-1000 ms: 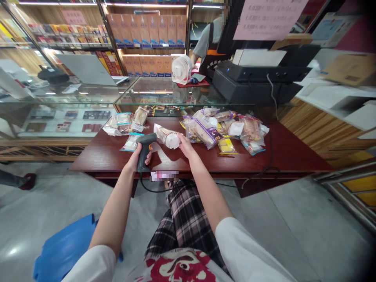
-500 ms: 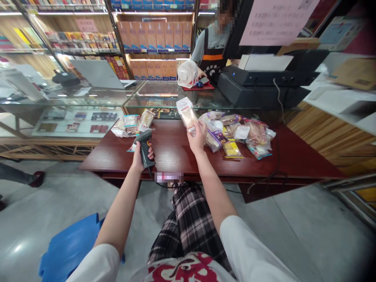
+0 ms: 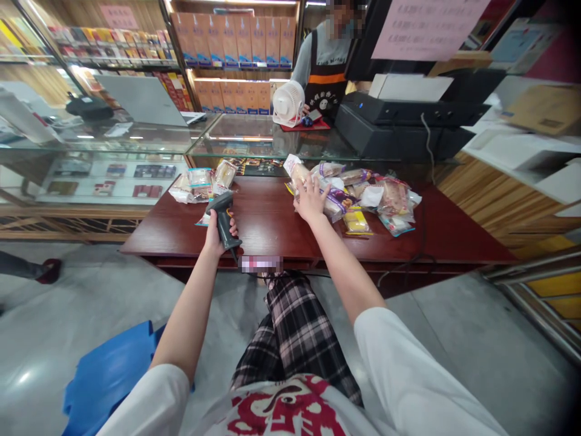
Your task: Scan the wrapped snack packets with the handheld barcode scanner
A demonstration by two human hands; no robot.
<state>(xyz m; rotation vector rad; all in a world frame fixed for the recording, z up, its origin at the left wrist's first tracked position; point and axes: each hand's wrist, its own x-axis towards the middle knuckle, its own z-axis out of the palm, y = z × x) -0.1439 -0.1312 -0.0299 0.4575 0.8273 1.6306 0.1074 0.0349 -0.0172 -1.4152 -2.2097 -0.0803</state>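
In my left hand (image 3: pixel 216 233) is a dark grey barcode scanner (image 3: pixel 222 219); my fingers wrap round its handle and its head points away from me. My right hand (image 3: pixel 311 200) lies with fingers spread over the left end of a heap of packaged snacks. Beneath and just beyond its fingertips is a pale bread pack (image 3: pixel 296 167) in clear and white wrapping. A purple-printed pack (image 3: pixel 336 200) sits right beside that hand, and a yellow pack (image 3: pixel 356 221) lies nearer the desk edge. Left of the scanner, a smaller group of wrapped snacks (image 3: pixel 200 181) rests on the desk.
The dark red desk (image 3: pixel 261 212) stands against a glass display counter (image 3: pixel 240 136). On the counter are a white fan (image 3: pixel 287 104) and a black printer-like machine (image 3: pixel 417 112). A person (image 3: pixel 323 72) stands behind it. A blue stool (image 3: pixel 111 375) is on the floor at left.
My right hand has come down and right with the bread pack onto the heap, its fingers now spread. My left hand keeps the scanner in about the same place.
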